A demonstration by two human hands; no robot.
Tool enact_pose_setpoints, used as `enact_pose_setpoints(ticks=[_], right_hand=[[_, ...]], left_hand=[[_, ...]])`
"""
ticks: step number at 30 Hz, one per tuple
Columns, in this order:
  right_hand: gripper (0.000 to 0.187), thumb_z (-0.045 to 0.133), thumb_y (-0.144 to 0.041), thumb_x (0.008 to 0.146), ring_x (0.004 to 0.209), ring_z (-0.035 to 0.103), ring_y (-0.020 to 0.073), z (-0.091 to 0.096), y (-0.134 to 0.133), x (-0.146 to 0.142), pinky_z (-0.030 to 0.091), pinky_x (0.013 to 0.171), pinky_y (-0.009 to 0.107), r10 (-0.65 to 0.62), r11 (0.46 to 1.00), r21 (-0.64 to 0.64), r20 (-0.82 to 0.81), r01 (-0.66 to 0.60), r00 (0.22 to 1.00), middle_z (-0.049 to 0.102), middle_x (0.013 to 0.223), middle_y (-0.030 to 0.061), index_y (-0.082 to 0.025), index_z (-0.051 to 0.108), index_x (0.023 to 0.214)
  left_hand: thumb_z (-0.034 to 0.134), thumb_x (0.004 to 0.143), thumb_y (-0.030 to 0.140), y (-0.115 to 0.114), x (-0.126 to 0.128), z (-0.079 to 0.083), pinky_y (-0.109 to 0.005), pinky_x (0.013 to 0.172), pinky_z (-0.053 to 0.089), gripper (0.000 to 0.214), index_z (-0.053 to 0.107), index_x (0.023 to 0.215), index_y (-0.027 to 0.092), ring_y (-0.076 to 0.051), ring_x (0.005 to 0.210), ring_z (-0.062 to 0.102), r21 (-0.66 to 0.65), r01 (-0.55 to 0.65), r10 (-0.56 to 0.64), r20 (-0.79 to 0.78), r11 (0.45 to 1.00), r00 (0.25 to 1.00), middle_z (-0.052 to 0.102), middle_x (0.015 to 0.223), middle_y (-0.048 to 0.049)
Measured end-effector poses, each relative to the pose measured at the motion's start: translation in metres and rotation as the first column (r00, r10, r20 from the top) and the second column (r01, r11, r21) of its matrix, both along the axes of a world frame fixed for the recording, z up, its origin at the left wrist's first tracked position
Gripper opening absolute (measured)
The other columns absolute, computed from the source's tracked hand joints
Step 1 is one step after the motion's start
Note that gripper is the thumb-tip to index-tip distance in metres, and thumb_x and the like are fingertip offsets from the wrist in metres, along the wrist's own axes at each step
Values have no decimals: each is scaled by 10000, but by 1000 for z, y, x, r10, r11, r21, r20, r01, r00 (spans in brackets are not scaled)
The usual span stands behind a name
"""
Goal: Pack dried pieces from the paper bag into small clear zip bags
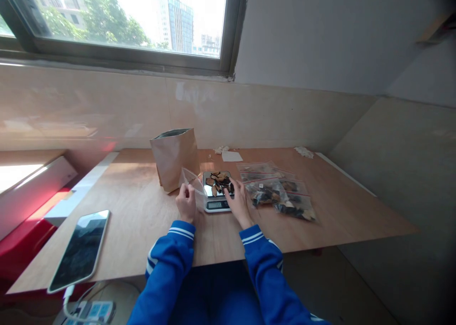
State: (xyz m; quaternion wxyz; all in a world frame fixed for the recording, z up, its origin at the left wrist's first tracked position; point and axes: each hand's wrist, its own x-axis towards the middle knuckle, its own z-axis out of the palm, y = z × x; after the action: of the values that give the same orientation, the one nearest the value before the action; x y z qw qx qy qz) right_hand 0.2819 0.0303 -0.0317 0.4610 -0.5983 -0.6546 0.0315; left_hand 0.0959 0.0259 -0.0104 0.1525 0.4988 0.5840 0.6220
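Blue track-jacket sleeves (164,268) with white-striped cuffs reach forward over the edge of a plywood table (135,201) to two bare hands. The left hand (185,202) pinches the lower edge of a thin clear plastic bag (192,185), its fingers closed narrowly on the film, and the bag's mouth tilts up and to the right, just beside a digital kitchen scale (216,205). The right hand (237,202) stretches to the far side of the scale, its fingertips (230,185) narrowly together and touching dark dried pieces (218,183) heaped on the steel platform — whether they grip a piece, I cannot tell. The pieces are mottled black and tan, and the scale's display is lit but too small to read. Left of the scale, a kraft paper bag (174,159) stands upright with its top open, almost touching the plastic bag. Right of the right hand lie overlapping zip bags (278,192) with red seal lines, the nearer ones holding similar pieces. Farther back are a white paper slip (232,156) and crumpled white scraps (304,152) — near the wall, under a window (121,21). A smartphone (79,251) lies at the near left of the table, well apart from the hands, with a white cable (67,301) running down toward a power strip (92,310).
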Motion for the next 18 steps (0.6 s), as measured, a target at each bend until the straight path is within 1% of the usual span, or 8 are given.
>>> enact_pose_setpoints(ticks=[3, 5, 10, 13, 15, 18], right_hand=[[497, 496, -353, 889, 1205, 473, 285, -1, 2, -2, 412, 1020, 479, -15, 1000, 25, -35, 16, 999, 502, 1228, 173, -172, 451, 1350], [497, 507, -355, 881, 1196, 479, 289, -3, 3, -4, 417, 1009, 479, -32, 999, 28, -43, 33, 999, 514, 1222, 174, -168, 455, 1338], [441, 506, -343, 866, 1154, 510, 291, -10, 9, -7, 423, 983, 483, -72, 997, 17, -34, 72, 997, 562, 1177, 175, -152, 512, 1264], [390, 500, -342, 859, 1109, 537, 291, -13, 12, -4, 433, 963, 475, -84, 996, -26, -41, 83, 996, 601, 1121, 176, -136, 571, 1183], [370, 504, -350, 855, 1079, 553, 292, -14, 13, 0, 443, 944, 465, -85, 995, -52, -61, 82, 995, 619, 1094, 179, -128, 600, 1136], [342, 489, -355, 862, 1033, 571, 279, -12, 13, 4, 455, 912, 443, -79, 996, -47, -101, 74, 992, 634, 1067, 165, -140, 625, 1090]], left_hand=[[408, 898, 388, 0, 0, -1, -220, 513, 299, 336, 343, 615, 219, -100, 505, 359, 2, 28, -28, 26, 1000, 999, 346, 541, 54], [407, 900, 396, 1, 0, -2, -221, 516, 304, 344, 338, 612, 220, -101, 508, 361, 2, 46, -46, 39, 999, 998, 348, 543, 54], [410, 902, 403, 1, 0, -4, -224, 520, 309, 346, 340, 616, 221, -103, 511, 361, 4, 63, -63, 62, 998, 996, 344, 545, 55], [408, 905, 401, 1, -1, -4, -226, 520, 308, 345, 344, 618, 220, -103, 514, 363, 11, 78, -78, 68, 997, 995, 351, 548, 54], [409, 906, 401, 2, -1, -5, -226, 523, 310, 344, 349, 620, 219, -103, 519, 366, 14, 93, -93, 69, 996, 993, 364, 556, 51], [406, 905, 409, 2, -1, -6, -226, 533, 320, 347, 356, 620, 218, -104, 525, 369, 4, 92, -92, 70, 996, 993, 365, 558, 49]])
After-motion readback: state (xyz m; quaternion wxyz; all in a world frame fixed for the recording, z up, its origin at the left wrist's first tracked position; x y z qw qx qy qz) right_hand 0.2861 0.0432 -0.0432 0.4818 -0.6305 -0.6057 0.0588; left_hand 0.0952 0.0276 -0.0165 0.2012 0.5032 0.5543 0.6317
